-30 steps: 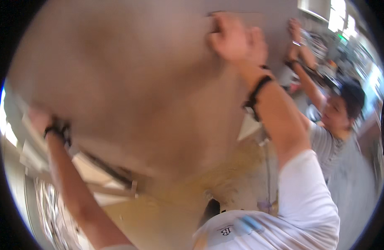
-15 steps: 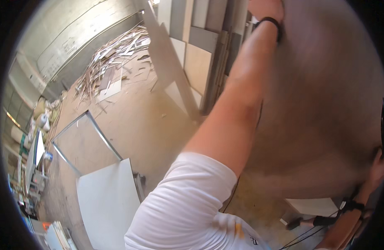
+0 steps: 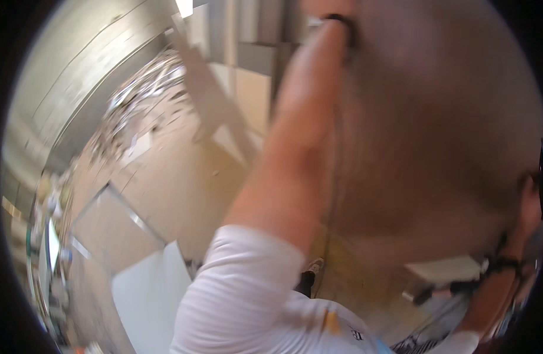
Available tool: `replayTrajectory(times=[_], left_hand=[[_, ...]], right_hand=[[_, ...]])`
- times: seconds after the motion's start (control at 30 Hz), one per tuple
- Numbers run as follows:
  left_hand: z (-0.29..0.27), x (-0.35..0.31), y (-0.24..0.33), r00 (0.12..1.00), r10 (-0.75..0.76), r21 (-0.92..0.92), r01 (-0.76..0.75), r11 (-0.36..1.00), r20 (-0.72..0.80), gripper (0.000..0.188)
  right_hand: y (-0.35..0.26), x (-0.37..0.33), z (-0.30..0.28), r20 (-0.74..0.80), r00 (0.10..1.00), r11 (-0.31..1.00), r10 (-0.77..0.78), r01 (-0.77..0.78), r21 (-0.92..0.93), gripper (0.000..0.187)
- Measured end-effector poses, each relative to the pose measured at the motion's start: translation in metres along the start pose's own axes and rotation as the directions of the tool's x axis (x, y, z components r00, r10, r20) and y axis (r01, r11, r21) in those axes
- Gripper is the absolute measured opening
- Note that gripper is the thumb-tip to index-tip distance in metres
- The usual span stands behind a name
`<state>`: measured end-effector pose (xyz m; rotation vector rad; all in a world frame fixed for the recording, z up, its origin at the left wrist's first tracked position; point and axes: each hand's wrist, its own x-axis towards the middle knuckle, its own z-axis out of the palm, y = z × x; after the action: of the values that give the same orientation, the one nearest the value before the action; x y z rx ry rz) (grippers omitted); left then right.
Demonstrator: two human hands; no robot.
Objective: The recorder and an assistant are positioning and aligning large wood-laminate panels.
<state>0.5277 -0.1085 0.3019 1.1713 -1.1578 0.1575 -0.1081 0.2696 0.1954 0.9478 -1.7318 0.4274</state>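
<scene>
A large brown board point(image 3: 425, 130), smeared by motion, fills the right half of the head view close in front of me. My left arm stretches up along its left side. At the top of the picture my left hand point(image 3: 329, 7), with a black band on the wrist, grips the board's edge; its fingertips are cut off. Near the right rim my right hand point(image 3: 528, 206) holds the board's opposite side, blurred and partly dark, with a band on that wrist too.
Boards point(image 3: 253, 88) lean upright at the back, one long strip point(image 3: 215, 94) slanting. A scrap pile point(image 3: 135, 88) lies far left. A white panel point(image 3: 150, 295) and metal frame point(image 3: 121, 203) stand at left. A pale piece point(image 3: 445, 269) lies low right; a shoe point(image 3: 315, 265) shows below the board.
The board and my left hand have shifted left in the picture, while my right hand sits slightly higher. A shoe has come into view beneath the board, and the background is more blurred.
</scene>
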Motion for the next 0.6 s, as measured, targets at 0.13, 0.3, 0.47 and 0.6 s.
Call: replayTrajectory(times=[0.13, 0.3, 0.47, 0.6], left_hand=[[0.003, 0.050, -0.090, 0.904, 0.389, 0.409, -0.428, 0.806, 0.178, 0.034], [0.069, 0.073, -0.129, 0.799, 0.566, 0.602, -0.559, 0.570, 0.205, 0.053], [0.086, 0.055, -0.111, 0.992, 0.089, 0.107, -0.098, 0.989, 0.093, 0.068], [0.055, 0.030, -0.066, 0.999, -0.021, -0.010, 0.021, 1.000, 0.033, 0.077]], right_hand=[[-0.185, -0.003, -0.103, 0.200, 0.929, 0.889, 0.313, -0.360, 0.281, 0.055], [-0.123, 0.011, -0.046, -0.249, 0.960, 0.898, 0.128, -0.005, 0.441, 0.057], [-0.112, 0.003, -0.037, -0.308, 0.930, 0.890, 0.199, -0.040, 0.455, 0.055], [-0.112, -0.003, -0.040, -0.330, 0.922, 0.888, 0.205, -0.034, 0.458, 0.055]])
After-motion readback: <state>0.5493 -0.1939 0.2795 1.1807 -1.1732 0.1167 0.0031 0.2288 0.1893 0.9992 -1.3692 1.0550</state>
